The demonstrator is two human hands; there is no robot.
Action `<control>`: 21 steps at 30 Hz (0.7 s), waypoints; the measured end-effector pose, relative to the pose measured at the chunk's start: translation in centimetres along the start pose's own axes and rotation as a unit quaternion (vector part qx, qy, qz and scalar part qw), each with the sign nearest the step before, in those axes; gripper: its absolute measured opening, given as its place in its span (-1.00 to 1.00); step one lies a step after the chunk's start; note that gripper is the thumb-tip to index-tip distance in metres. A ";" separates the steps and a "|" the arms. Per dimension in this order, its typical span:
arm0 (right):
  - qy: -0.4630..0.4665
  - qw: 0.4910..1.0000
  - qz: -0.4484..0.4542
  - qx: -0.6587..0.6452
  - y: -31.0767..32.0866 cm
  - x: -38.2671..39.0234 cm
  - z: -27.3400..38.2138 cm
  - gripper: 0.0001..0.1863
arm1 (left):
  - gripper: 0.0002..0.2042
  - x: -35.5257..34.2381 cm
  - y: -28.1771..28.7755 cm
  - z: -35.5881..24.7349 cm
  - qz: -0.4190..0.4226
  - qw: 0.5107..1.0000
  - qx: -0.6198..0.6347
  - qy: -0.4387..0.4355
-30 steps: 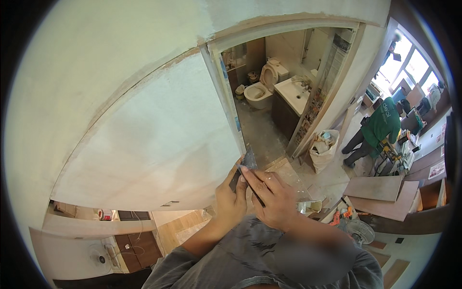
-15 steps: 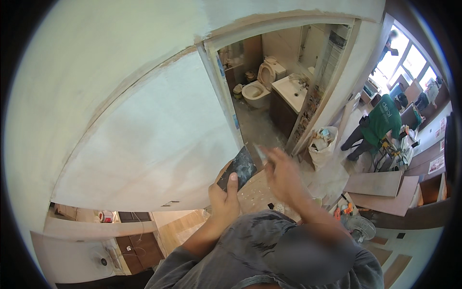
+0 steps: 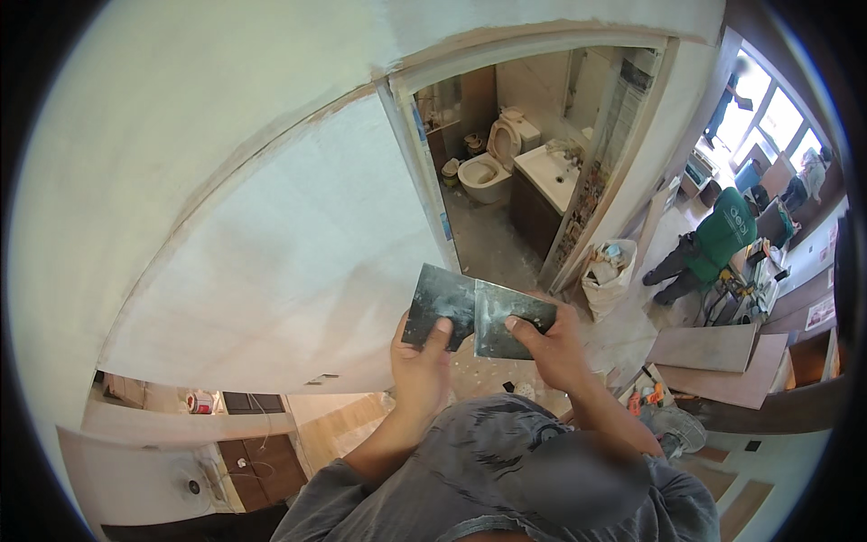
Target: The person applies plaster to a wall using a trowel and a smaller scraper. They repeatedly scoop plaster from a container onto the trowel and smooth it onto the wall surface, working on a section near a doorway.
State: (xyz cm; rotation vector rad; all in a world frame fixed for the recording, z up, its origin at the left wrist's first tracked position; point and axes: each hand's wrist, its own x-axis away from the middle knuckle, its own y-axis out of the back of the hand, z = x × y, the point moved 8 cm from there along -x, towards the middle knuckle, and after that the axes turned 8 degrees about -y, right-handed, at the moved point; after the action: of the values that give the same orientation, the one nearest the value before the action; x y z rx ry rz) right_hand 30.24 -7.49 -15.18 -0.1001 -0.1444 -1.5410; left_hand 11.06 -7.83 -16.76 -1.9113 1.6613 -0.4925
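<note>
In front of my chest I hold two dark, flat, rectangular putty scrapers streaked with whitish filler. My left hand (image 3: 423, 369) is closed on the left scraper (image 3: 441, 298), thumb across its face. The right scraper (image 3: 497, 307) is pinched in my right hand (image 3: 562, 354), its thumb also lying on the face. One edge of the right scraper meets or overlaps the right side of the left one; whether they press together I cannot tell. Behind both hands stands a large whitish wall panel (image 3: 271, 271), patchy with filler.
A doorway right of the panel shows a toilet (image 3: 486, 172) and a washbasin (image 3: 551, 176). Beside its frame stands a white sack (image 3: 608, 285) of debris. Loose boards (image 3: 704, 348) and a fan (image 3: 677, 429) lie at the right. A person in green (image 3: 722, 226) bends over tools; others are near the window.
My right hand, blurred before, now shows its scraper flat against or beside the left one. The left scraper has turned more upright and faces me. The person in green has shifted slightly.
</note>
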 end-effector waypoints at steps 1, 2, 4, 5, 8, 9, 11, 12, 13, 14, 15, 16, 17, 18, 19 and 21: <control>-0.005 1.000 -0.006 -0.011 0.4 0.1 0.1 -0.70 | -0.71 0.4 -0.1 0.2 0.015 1.000 0.006 0.012; -0.013 0.999 0.001 -0.035 0.5 0.1 -0.1 -0.71 | -0.68 0.9 -0.2 0.4 0.029 0.999 0.013 0.024; -0.030 0.996 0.015 -0.082 0.9 0.0 -0.7 -0.73 | -0.64 1.7 0.0 1.4 0.024 0.997 0.040 0.061; -0.031 0.996 0.019 -0.084 0.9 -0.1 -0.9 -0.73 | -0.62 2.0 0.0 1.9 0.022 0.995 0.054 0.078; -0.031 0.995 0.013 -0.090 0.7 0.0 -1.1 -0.74 | -0.65 2.6 -0.3 2.5 0.046 0.995 0.051 0.076; -0.029 0.995 0.000 -0.092 0.8 0.2 -0.9 -0.73 | -0.67 2.8 -0.2 2.5 0.047 0.996 0.044 0.066; -0.026 0.994 -0.019 -0.105 1.0 0.5 -0.9 -0.72 | -0.70 3.3 -0.1 2.5 0.051 0.997 0.028 0.045; -0.027 0.993 -0.024 -0.116 1.3 0.5 -1.2 -0.71 | -0.71 3.4 0.1 2.4 0.050 0.998 0.012 0.032; -0.027 0.991 -0.029 -0.128 1.4 0.6 -1.4 -0.70 | -0.71 3.6 0.2 2.3 0.048 0.999 -0.004 0.019; -0.022 0.992 -0.027 -0.117 1.3 0.6 -1.3 -0.69 | -0.72 3.7 0.2 2.3 0.048 0.999 -0.021 0.007; -0.017 0.994 -0.026 -0.106 1.2 0.7 -1.1 -0.68 | -0.73 3.7 0.0 2.0 0.041 0.999 -0.008 -0.011; -0.012 0.995 -0.024 -0.095 1.0 0.8 -0.9 -0.67 | -0.75 3.7 -0.4 1.6 0.035 0.999 0.005 -0.028; -0.008 0.994 -0.026 -0.101 0.8 0.9 -0.6 -0.65 | -0.76 3.6 -0.5 1.2 0.029 0.998 0.017 -0.046; -0.003 0.994 -0.027 -0.107 0.4 1.1 -0.2 -0.64 | -0.78 3.6 -0.3 1.2 0.034 0.998 -0.018 -0.052; 0.001 0.993 -0.028 -0.113 0.3 1.3 0.2 -0.62 | -0.80 3.7 0.1 1.3 0.038 0.996 -0.054 -0.058; 0.003 0.995 -0.033 -0.090 0.1 1.5 0.3 -0.63 | -0.83 4.0 0.5 1.4 0.035 0.992 -0.103 -0.062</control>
State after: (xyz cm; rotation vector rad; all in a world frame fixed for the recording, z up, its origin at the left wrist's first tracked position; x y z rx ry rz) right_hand 30.37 -8.95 -14.61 -0.2351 -0.0038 -1.6179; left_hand 12.14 -11.61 -18.50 -1.9758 1.7467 -0.1746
